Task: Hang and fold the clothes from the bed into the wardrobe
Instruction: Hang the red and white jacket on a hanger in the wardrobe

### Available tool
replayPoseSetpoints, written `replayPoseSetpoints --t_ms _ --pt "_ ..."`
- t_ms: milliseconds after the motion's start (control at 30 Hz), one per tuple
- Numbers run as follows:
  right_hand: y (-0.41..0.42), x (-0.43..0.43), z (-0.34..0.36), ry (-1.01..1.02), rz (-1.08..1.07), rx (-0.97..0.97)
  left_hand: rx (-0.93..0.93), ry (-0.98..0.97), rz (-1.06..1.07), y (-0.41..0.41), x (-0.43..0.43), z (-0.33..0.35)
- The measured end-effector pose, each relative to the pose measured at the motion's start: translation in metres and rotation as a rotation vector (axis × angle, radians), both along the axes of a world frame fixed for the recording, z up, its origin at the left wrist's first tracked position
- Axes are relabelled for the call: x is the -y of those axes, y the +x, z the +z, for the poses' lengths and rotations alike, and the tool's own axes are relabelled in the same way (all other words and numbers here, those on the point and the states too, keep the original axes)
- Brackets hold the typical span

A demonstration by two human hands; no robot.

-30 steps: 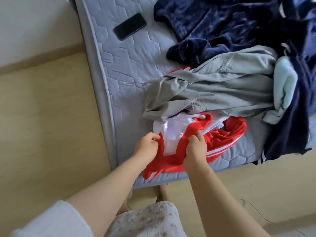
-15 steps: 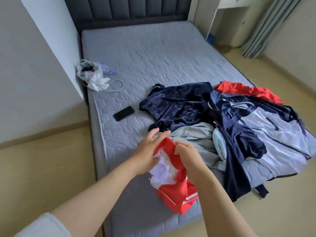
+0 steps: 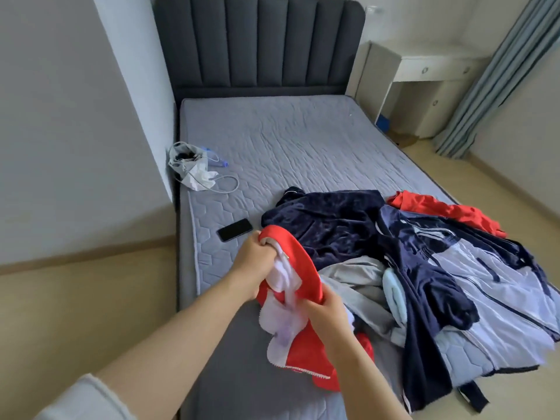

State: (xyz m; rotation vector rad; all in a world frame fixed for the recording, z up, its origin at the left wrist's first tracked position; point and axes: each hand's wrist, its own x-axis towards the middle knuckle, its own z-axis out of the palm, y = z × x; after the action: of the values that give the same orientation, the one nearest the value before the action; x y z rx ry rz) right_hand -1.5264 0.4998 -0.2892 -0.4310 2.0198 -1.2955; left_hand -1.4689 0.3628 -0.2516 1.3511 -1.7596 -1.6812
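Observation:
A red garment with white lining (image 3: 303, 268) is lifted above the near end of the grey mattress (image 3: 303, 147). My left hand (image 3: 254, 256) grips its upper edge, and my right hand (image 3: 328, 310) grips its lower edge. To the right lies a heap of clothes: a dark navy velvet piece (image 3: 333, 225), a grey garment (image 3: 357, 277), a navy and pale blue jacket (image 3: 472, 286), a light blue item (image 3: 394, 292) and another red garment (image 3: 439, 209). No wardrobe is in view.
A black phone (image 3: 235, 229) lies on the mattress near its left edge. A small white bag with a cable (image 3: 194, 165) sits further up by the wall. A dark padded headboard (image 3: 257, 40), a white desk (image 3: 430, 71) and curtains (image 3: 485, 80) stand beyond.
Both hands pulled the red garment out from under the grey one and raised it off the mattress, then spread apart along its edge. The view tilted up to show the whole bed.

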Motion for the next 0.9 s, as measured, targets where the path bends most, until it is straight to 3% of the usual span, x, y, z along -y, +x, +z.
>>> replayPoseSetpoints --t_ms 100,333,467,667,900 --pt "0.016 0.024 -0.009 0.099 -0.035 0.045 -0.036 0.076 0.221 0.032 0.017 -0.003" --pt "0.094 0.115 0.016 -0.06 0.02 0.186 -0.12 0.212 0.661 0.158 0.06 0.0" --pt "0.17 0.163 0.043 -0.154 0.067 0.304 -0.155 0.099 0.803 0.246 0.09 0.025" --pt "0.316 0.226 0.08 -0.198 0.33 0.354 -0.169 -0.067 1.04 0.417 0.108 0.042" --pt "0.481 0.257 0.081 -0.179 0.558 0.551 -0.06 -0.124 1.26 0.582 0.106 0.049"
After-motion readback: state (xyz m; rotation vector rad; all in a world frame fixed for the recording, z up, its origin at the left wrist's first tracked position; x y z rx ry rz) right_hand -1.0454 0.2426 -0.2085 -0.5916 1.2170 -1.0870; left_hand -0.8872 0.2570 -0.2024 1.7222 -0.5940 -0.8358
